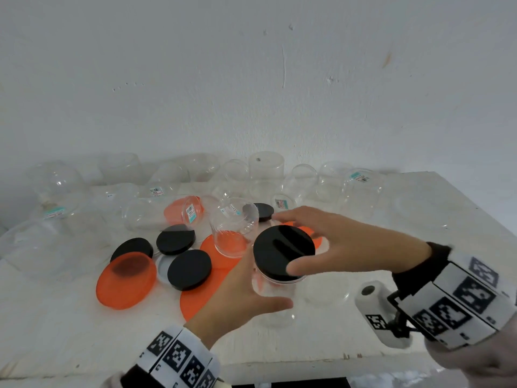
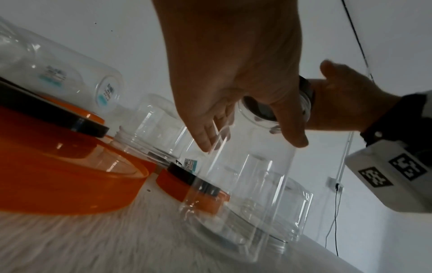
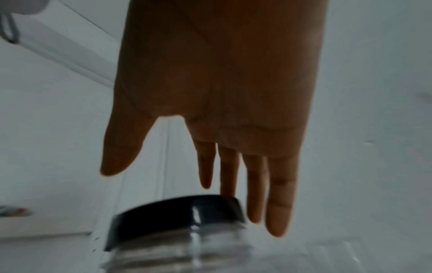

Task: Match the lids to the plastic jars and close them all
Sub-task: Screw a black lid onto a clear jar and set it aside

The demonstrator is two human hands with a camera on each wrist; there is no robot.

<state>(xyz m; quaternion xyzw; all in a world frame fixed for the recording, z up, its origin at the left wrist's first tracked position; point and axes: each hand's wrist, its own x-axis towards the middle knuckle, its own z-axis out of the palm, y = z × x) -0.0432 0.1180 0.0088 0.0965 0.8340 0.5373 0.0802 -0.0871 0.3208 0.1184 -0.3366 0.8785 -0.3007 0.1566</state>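
A clear plastic jar (image 1: 275, 301) stands near the table's front edge with a black lid (image 1: 284, 252) on its mouth. My left hand (image 1: 240, 292) wraps round the jar's body, thumb in front and fingers behind; the left wrist view shows the jar (image 2: 252, 175) between thumb and fingers of that left hand (image 2: 233, 73). My right hand (image 1: 330, 242) hovers flat over the lid with straight, spread fingers, its thumb at the lid's near rim. In the right wrist view the fingers (image 3: 278, 203) reach past the black lid (image 3: 177, 212) without curling round it.
Loose black lids (image 1: 188, 268) and orange lids (image 1: 126, 281) lie left of the jar. An open upright jar (image 1: 233, 228) stands just behind it on a large orange lid (image 1: 207, 292). Several clear jars (image 1: 265, 172) line the wall. The table edge (image 1: 279, 362) is close in front.
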